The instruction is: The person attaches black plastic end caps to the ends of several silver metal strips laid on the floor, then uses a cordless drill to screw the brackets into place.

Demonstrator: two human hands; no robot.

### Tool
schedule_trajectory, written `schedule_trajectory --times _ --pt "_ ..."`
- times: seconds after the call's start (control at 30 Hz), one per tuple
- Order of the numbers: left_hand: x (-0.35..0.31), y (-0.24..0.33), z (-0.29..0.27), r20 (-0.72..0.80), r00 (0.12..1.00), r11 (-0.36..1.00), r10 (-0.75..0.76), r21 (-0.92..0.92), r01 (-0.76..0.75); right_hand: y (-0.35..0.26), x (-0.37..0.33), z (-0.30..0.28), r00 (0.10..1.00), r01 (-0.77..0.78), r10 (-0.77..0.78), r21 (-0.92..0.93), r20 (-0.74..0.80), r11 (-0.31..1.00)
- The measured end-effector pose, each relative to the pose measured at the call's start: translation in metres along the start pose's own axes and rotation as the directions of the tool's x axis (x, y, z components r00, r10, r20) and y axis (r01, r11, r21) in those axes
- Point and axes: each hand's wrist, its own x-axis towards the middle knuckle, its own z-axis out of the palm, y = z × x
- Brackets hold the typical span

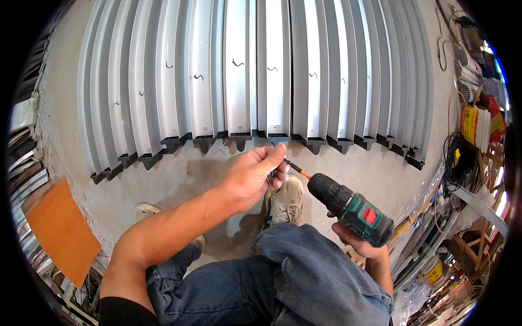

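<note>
A green and black cordless drill (361, 214) with a red patch is gripped in my right hand (359, 239), its body tilted so the bit (299, 170) points up and left. Part of the bit is orange, and its dark tip reaches the fingers of my left hand (261, 171). That hand is closed in a pinch; something small and dark seems to sit between the fingers, too hidden to name. Just beyond my fingertips are the near ends of long silver metal channels (237, 70), fitted with black end pieces (277, 138). Several channels bear a dark hooked pen mark.
My shoes (287, 204) stand on the grey concrete floor (217, 171). An orange-brown board (64, 231) leans at the left among stacked material. Along the right lie long metal strips (429, 247), black cable coils (455, 163) and a yellow and red package (476, 127).
</note>
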Motion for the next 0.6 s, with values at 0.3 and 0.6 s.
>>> schedule_trajectory --times 0.3,0.6 --pt "-0.034 0.038 -0.005 0.075 0.985 0.983 -0.159 0.110 0.150 0.005 0.017 -0.019 0.987 0.153 -0.162 -0.253 -0.014 0.955" --pt "-0.002 0.065 -0.014 0.604 0.609 -0.558 0.514 0.775 -0.297 -0.042 0.063 -0.022 0.995 0.067 -0.087 -0.346 -0.042 0.936"
